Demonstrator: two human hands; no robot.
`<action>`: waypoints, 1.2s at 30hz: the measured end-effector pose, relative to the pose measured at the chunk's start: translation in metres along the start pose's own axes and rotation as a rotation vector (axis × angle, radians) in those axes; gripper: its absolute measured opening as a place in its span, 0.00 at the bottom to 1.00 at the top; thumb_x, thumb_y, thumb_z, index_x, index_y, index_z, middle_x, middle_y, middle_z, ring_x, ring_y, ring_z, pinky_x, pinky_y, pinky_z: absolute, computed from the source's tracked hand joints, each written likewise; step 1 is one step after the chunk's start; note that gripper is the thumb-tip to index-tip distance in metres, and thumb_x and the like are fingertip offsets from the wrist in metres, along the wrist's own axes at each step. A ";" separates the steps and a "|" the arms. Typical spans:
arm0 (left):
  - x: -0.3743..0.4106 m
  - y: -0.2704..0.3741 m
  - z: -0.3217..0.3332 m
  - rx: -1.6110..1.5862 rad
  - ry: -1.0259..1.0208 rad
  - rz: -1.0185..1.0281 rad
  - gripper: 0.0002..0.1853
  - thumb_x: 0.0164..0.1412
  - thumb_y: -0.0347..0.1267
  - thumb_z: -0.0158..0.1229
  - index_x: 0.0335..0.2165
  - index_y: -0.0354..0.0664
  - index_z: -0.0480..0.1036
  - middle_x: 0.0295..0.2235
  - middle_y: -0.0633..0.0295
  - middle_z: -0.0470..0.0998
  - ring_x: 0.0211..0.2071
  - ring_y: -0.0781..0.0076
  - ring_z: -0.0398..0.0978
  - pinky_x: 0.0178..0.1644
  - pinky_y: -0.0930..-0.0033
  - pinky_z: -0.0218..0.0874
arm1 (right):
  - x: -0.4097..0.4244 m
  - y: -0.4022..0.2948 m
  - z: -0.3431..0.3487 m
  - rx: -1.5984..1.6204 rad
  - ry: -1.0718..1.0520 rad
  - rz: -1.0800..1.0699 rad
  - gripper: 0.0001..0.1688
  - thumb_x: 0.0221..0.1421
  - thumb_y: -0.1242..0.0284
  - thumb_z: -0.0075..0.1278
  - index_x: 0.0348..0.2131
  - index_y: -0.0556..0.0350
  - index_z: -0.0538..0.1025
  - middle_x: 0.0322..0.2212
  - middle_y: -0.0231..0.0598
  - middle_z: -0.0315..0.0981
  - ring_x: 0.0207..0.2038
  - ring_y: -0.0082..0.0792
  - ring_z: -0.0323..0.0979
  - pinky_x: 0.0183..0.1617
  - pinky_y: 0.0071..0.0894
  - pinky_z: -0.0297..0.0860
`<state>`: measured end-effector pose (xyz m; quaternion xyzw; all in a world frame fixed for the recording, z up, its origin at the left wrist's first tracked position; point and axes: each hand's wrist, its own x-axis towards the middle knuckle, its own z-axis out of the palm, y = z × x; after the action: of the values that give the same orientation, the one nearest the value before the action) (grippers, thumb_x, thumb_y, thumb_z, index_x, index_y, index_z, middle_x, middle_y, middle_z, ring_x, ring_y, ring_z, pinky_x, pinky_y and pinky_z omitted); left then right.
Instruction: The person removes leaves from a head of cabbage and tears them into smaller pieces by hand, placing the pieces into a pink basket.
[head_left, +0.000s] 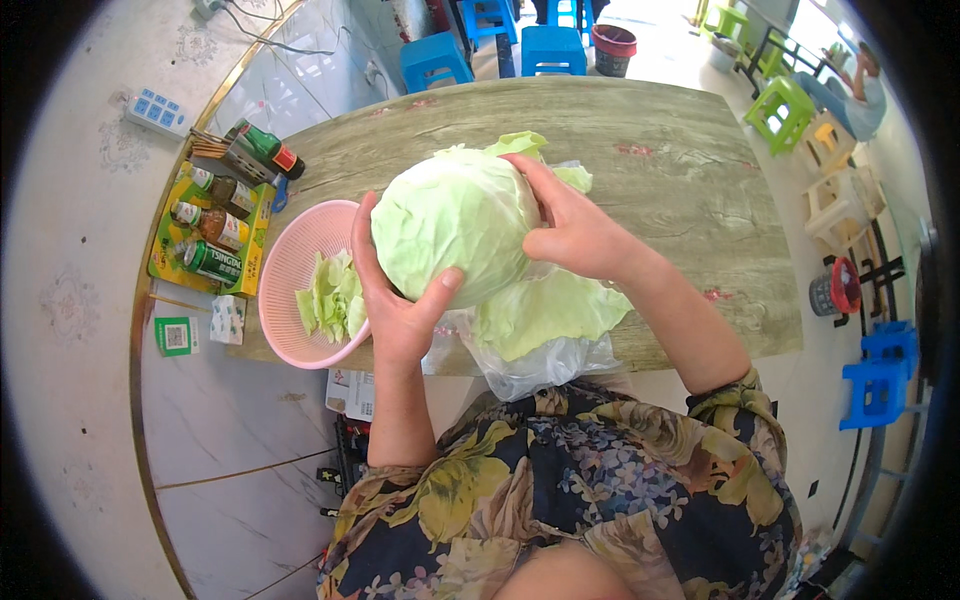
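A large pale green cabbage head (454, 225) is held up over the table between my two hands. My left hand (397, 300) cups its left and lower side, thumb across the front. On the upper right side, my right hand (574, 221) grips it, the fingertips partly hidden behind the leaves. Beneath lie loose outer cabbage leaves (551, 311) on a clear plastic bag (540, 367) at the table's near edge. More leaf pieces show behind the head. To the left, a pink plastic colander (281, 300) contains torn cabbage leaves (334, 296).
The wood-patterned table (675, 187) has bottles (217, 225), a green can (214, 261) and a chopstick holder (236, 157) along its left side by the wall. Blue stools (553, 51) and a bin (613, 51) stand beyond. A person (859, 97) sits at the far right.
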<state>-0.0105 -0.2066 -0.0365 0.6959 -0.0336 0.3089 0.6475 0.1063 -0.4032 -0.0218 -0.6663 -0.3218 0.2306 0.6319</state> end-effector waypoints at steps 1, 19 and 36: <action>0.000 0.001 0.000 0.015 -0.004 0.006 0.57 0.42 0.32 0.70 0.67 0.39 0.48 0.61 0.51 0.58 0.61 0.58 0.61 0.65 0.56 0.56 | -0.001 0.000 0.000 -0.020 0.011 -0.012 0.50 0.43 0.84 0.43 0.67 0.58 0.52 0.59 0.44 0.60 0.63 0.36 0.59 0.66 0.34 0.58; 0.000 0.005 -0.006 -0.312 0.109 -0.155 0.51 0.48 0.36 0.67 0.66 0.37 0.50 0.61 0.49 0.62 0.61 0.56 0.64 0.64 0.56 0.59 | 0.000 0.004 0.001 -0.196 0.148 -0.275 0.40 0.46 0.83 0.44 0.62 0.60 0.64 0.52 0.49 0.70 0.50 0.41 0.70 0.55 0.35 0.66; 0.003 -0.009 0.004 -0.617 0.214 -0.280 0.38 0.67 0.52 0.47 0.65 0.40 0.54 0.63 0.51 0.63 0.62 0.55 0.64 0.65 0.51 0.58 | 0.002 -0.001 0.001 -0.496 0.381 -0.353 0.32 0.46 0.83 0.45 0.54 0.59 0.71 0.44 0.57 0.76 0.44 0.56 0.73 0.50 0.45 0.68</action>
<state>-0.0029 -0.2075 -0.0430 0.4291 0.0385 0.2636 0.8631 0.1072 -0.4010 -0.0205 -0.7647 -0.3544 -0.0955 0.5297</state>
